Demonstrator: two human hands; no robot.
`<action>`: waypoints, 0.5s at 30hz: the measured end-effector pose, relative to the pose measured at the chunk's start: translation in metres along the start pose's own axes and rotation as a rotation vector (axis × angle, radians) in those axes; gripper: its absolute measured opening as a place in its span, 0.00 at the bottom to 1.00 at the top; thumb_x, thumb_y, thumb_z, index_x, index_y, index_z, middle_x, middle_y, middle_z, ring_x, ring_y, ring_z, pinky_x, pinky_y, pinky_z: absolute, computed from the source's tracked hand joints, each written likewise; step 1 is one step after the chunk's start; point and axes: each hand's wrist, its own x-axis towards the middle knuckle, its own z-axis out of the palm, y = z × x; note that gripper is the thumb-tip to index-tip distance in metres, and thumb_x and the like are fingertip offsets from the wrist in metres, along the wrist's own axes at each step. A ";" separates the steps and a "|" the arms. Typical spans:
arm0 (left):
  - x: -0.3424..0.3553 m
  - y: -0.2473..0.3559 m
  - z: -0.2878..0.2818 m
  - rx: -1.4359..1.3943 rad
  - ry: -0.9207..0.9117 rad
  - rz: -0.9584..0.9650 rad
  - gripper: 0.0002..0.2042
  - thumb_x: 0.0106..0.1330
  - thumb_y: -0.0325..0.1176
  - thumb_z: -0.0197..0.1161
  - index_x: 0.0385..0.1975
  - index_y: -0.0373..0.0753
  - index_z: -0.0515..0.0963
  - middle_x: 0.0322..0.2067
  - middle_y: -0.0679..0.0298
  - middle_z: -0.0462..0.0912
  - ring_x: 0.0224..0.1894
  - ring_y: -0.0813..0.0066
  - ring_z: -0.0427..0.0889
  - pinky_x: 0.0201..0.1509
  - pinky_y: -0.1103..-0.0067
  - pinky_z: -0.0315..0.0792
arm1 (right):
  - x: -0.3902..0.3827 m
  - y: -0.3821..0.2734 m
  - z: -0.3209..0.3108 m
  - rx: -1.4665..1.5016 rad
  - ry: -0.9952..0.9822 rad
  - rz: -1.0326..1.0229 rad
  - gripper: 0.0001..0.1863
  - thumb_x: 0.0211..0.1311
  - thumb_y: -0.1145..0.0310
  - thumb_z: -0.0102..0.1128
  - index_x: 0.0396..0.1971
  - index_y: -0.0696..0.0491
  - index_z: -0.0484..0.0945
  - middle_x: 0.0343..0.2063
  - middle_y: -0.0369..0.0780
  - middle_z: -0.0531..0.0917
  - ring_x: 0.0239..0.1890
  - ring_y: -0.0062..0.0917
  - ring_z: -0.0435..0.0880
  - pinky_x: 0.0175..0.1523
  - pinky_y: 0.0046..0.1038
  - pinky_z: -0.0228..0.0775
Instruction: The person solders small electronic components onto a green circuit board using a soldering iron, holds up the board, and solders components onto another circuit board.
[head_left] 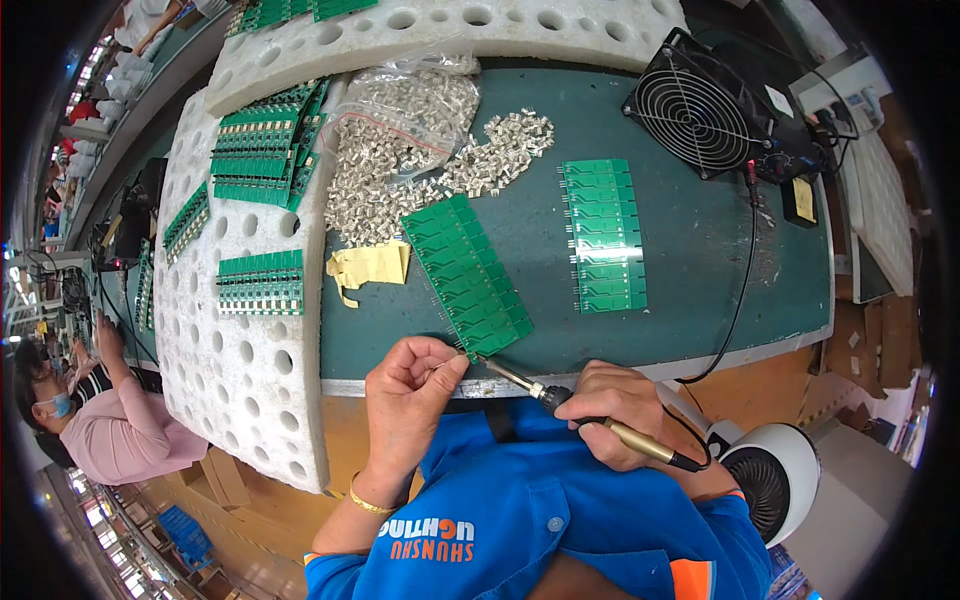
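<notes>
My right hand (618, 402) grips a soldering iron (645, 441) by its gold and black handle, its metal tip slanting up to the near end of a green circuit board panel (466, 270). My left hand (412, 388) is closed in a pinch at that same end, with a thin strand, apparently solder wire, between thumb and fingers. The panel lies tilted on the green bench top, showing traces, with pins along its left edge. To its right rests a second green panel (603, 238), reflecting light. The exact joint under the tip is too small to make out.
Loose small metal-cased connectors (368, 175) are heaped behind, partly under a clear plastic bag (425, 95). Yellow tape (368, 267) lies nearby. White perforated foam (250, 385) at left bears several stacked boards (258, 150). A black fan (695, 110) stands back right; a co-worker (130, 425) sits left.
</notes>
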 end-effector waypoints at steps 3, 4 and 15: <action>0.001 -0.001 0.001 -0.004 -0.003 0.002 0.07 0.63 0.21 0.68 0.38 0.35 0.77 0.31 0.71 0.82 0.32 0.89 0.77 0.36 0.90 0.70 | 0.000 0.000 0.000 -0.001 0.013 -0.013 0.16 0.42 0.80 0.61 0.36 0.60 0.80 0.18 0.39 0.78 0.18 0.30 0.76 0.28 0.32 0.66; 0.002 0.000 0.001 -0.007 -0.005 -0.002 0.08 0.62 0.20 0.68 0.38 0.35 0.77 0.32 0.70 0.83 0.33 0.88 0.78 0.38 0.90 0.71 | -0.001 0.000 0.000 0.000 0.017 -0.022 0.16 0.42 0.80 0.61 0.36 0.60 0.80 0.18 0.39 0.78 0.18 0.30 0.76 0.28 0.32 0.66; 0.003 0.004 0.004 -0.017 0.018 -0.007 0.08 0.62 0.20 0.68 0.37 0.36 0.77 0.31 0.71 0.82 0.32 0.90 0.77 0.37 0.90 0.70 | 0.000 -0.001 0.000 -0.073 0.006 -0.088 0.15 0.42 0.78 0.61 0.36 0.60 0.80 0.17 0.39 0.77 0.17 0.29 0.75 0.26 0.32 0.65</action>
